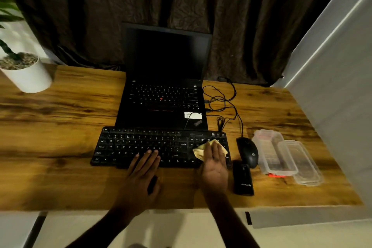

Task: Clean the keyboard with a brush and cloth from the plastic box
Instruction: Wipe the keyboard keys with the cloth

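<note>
A black keyboard point(141, 145) lies on the wooden desk point(60, 119) in front of a laptop. My right hand point(214, 165) presses a yellow cloth point(199, 152) flat onto the keyboard's right end with straight fingers. My left hand point(141, 175) rests with straight fingers on the keyboard's front edge near the space bar. A dark object point(152, 184), perhaps the brush, lies under my left palm; I cannot tell whether the hand holds it. The clear plastic box point(271, 151) stands open at the right, its lid point(304, 163) beside it.
An open black laptop point(163, 94) stands behind the keyboard. A black mouse point(248, 152) and tangled cables point(221, 100) lie to the right. A small black device point(243, 180) sits near the front right. A white plant pot point(26, 74) stands at the far left. Something orange point(276, 176) shows under the box.
</note>
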`<state>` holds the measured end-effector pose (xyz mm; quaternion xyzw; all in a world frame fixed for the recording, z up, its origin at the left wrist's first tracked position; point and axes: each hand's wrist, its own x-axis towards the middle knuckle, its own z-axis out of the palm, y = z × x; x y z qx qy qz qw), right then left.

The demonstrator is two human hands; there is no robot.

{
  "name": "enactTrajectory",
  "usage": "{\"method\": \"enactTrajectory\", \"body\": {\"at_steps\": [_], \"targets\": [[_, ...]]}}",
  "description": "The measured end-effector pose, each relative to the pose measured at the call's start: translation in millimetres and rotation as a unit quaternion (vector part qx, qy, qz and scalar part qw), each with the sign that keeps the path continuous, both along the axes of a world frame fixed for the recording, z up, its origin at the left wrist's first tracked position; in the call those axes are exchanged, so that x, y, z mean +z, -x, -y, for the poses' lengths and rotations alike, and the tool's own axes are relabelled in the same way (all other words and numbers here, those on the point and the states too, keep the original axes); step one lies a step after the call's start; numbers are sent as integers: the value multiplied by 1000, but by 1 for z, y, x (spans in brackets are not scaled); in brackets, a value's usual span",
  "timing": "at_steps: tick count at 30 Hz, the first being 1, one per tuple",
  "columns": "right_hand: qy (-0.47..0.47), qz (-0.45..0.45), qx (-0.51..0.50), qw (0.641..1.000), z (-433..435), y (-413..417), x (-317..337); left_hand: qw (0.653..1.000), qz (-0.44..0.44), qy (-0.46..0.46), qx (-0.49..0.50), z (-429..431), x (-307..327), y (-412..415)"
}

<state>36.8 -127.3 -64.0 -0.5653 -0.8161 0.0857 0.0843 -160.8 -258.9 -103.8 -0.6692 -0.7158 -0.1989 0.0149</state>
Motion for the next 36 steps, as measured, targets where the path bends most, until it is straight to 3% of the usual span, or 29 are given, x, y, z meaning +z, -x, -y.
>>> {"method": "enactTrajectory", "body": {"at_steps": [2, 5, 9, 13, 16, 20, 24, 27, 33, 36], "targets": [[51, 12, 38, 998, 1, 16, 9, 1000, -2, 6, 1, 0, 0, 0], [36, 32, 86, 995, 0, 11, 7, 1000, 2, 19, -7, 1, -1, 3], [-8, 14, 23, 1000, 0, -3, 2, 999, 48, -11, -7, 2, 6, 5], [10, -2, -15, 1000, 9, 24, 2, 989, 96, -53, 96, 6, 22, 35], [17, -13, -36, 999, 16, 46, 2, 974, 146, -9, 173, 11, 20, 88], [15, -20, -41, 999, 20, 70, 3, 983, 114, 64, 129, 17, 13, 141], [20, -24, -29, 999, 27, 100, 5, 972, 166, 117, 117, 28, 13, 157], [26, -31, -27, 999, 31, 126, 7, 969, 190, 126, 94, 32, 24, 160], [-12, -22, 1, 1000, 41, 165, 6, 973, 134, 174, 77, 37, 19, 177], [-36, -2, 49, 998, 53, 192, 7, 981, 118, 138, 71, 36, 12, 180]]}}
